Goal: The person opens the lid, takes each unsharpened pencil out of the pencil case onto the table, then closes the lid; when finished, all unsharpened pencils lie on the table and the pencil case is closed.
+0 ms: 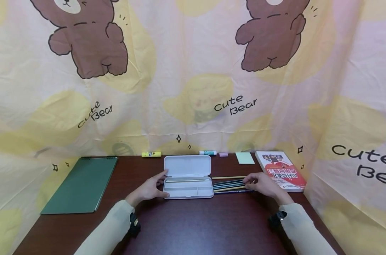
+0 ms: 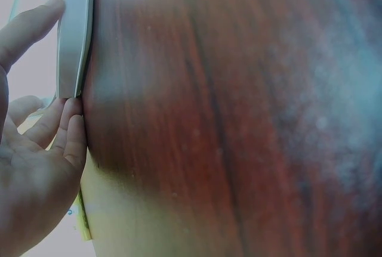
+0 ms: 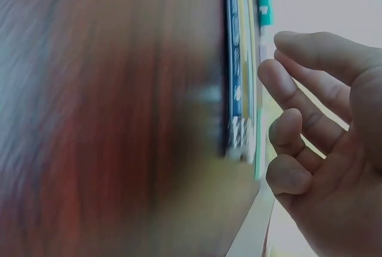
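A white pencil case (image 1: 189, 193) lies with its lid (image 1: 187, 166) raised at the back. One pencil (image 1: 189, 181) lies lengthwise in its rear compartment. My left hand (image 1: 149, 187) holds the case's left end, thumb near the front corner and fingers at the rear; in the left wrist view, the fingertips (image 2: 67, 111) touch its side wall. Right of the case, several pencils (image 1: 229, 185) lie side by side on the table. Over their right ends is my right hand (image 1: 262, 183), fingers loosely bent. In the right wrist view, its fingers hold nothing, beside the pencils (image 3: 235, 60).
At the left lies a green spiral notebook (image 1: 81, 186). Along the back are a yellow tube (image 1: 151, 154), a white and teal glue stick (image 1: 207, 153), a pink eraser (image 1: 223, 154) and pale green sticky notes (image 1: 245, 158). A red and white book (image 1: 280, 170) lies at the right.
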A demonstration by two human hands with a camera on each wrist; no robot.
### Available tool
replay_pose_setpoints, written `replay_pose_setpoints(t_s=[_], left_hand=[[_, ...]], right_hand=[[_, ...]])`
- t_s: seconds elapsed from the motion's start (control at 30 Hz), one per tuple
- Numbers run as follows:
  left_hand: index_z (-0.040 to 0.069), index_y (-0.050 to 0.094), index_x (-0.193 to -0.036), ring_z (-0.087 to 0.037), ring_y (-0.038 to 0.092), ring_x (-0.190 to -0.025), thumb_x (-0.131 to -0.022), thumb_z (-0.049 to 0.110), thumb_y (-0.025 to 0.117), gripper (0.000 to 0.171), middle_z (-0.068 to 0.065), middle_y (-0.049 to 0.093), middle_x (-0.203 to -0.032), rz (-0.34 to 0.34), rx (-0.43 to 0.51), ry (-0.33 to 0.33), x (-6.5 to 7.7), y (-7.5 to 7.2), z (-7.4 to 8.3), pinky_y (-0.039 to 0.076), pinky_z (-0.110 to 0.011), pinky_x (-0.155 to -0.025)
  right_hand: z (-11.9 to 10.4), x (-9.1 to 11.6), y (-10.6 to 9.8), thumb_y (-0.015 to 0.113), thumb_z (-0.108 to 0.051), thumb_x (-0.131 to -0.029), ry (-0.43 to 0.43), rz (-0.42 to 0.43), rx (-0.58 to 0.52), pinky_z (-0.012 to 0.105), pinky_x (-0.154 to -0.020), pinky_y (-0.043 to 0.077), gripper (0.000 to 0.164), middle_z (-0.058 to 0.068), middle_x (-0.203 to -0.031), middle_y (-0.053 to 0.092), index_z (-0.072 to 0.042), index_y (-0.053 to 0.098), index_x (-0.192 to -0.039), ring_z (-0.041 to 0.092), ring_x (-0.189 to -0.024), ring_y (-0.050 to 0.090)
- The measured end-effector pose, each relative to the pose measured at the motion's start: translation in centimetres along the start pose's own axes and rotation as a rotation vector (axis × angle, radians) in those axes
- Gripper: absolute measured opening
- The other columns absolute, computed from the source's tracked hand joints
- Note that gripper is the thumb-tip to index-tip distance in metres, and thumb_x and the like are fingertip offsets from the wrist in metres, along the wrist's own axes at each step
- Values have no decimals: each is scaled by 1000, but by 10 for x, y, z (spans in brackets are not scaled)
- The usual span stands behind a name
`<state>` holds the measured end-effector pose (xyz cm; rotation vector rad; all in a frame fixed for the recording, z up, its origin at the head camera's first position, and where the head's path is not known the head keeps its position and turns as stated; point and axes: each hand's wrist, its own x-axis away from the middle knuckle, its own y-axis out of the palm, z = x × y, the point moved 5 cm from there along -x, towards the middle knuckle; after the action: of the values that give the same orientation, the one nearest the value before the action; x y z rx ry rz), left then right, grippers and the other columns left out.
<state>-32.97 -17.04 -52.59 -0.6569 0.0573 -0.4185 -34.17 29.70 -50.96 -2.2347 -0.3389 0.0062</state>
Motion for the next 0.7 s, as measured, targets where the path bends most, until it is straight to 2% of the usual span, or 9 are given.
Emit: replay_pose_setpoints(t_s=[0.27, 0.5, 0.7], left_hand=[[21, 26, -159, -28, 52, -130, -74, 30, 90, 107, -10, 50, -147, 1, -7, 0, -1, 0, -1, 44, -49, -111], [22, 26, -159, -28, 52, -130, -73, 32, 90, 107, -9, 51, -147, 2, -9, -11, -1, 0, -1, 44, -49, -111], [23, 26, -159, -28, 52, -130, -73, 32, 90, 107, -8, 51, -147, 2, -10, -16, -2, 0, -2, 44, -49, -111]], right_hand=[[-29, -14, 11, 72, -25, -92, -64, 1, 38, 33, -84, 48, 19, -6, -100, 71, -18, 75, -109, 17, -93, 59], [-57, -28, 25, 72, -25, -92, -145, -10, 51, 33, -84, 49, 18, -7, -97, 72, -17, 76, -107, 14, -90, 59], [-83, -36, 39, 73, -23, -91, -179, -19, 53, 40, -89, 52, 17, -8, -98, 73, -17, 76, -107, 13, -91, 61]])
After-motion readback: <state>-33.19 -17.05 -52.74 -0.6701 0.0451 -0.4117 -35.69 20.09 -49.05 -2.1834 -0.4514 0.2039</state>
